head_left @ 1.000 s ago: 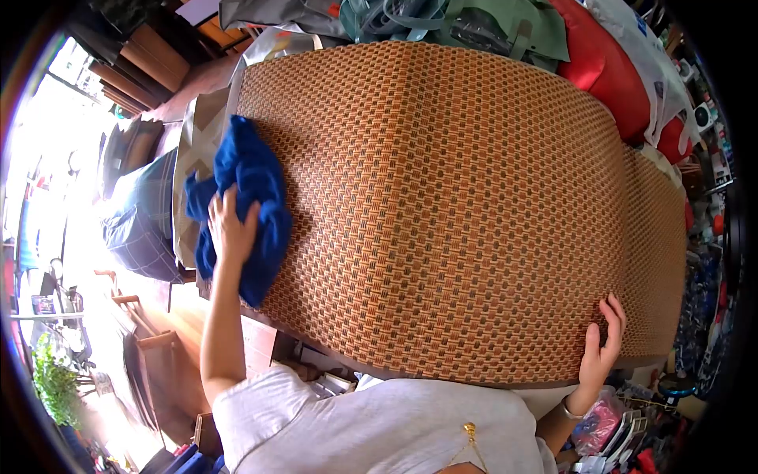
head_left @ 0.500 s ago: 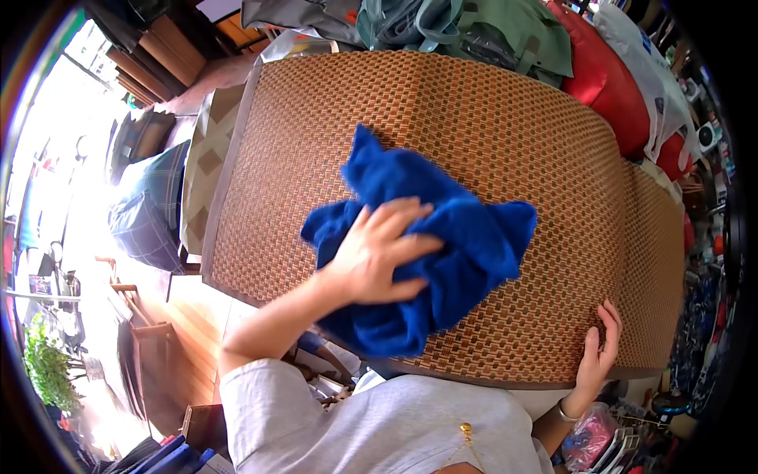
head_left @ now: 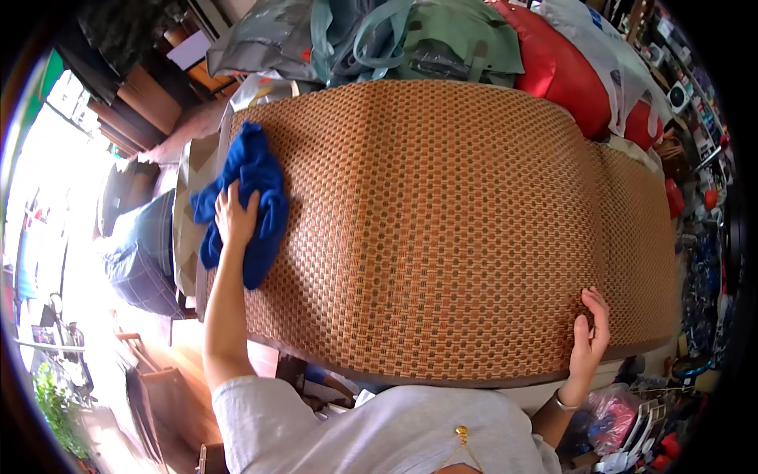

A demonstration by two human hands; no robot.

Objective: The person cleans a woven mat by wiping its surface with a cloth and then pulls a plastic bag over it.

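Note:
A crumpled blue cloth (head_left: 264, 178) lies on the left end of a brown woven mat (head_left: 466, 229), hanging a little over its edge. My left hand (head_left: 235, 217) presses down on the cloth from above, its fingers bent into the folds and the thumb apart. Close to the front right edge, my right hand (head_left: 591, 336) rests on the mat with nothing in it, thumb and fingers apart. The mat has a dark border and bends down toward the right.
Behind the mat are green and grey bags (head_left: 462, 39), a red bag (head_left: 557, 67) and a white plastic bag (head_left: 604, 39). A plaid cushion-like thing (head_left: 142, 257) is at the left. Cluttered goods (head_left: 703, 268) line the right side; a pink plastic-wrapped item (head_left: 612, 415) lies below.
My left hand has carried the blue cloth from the middle of the mat to its left end. My right hand stays near the front right edge. The view has shifted slightly.

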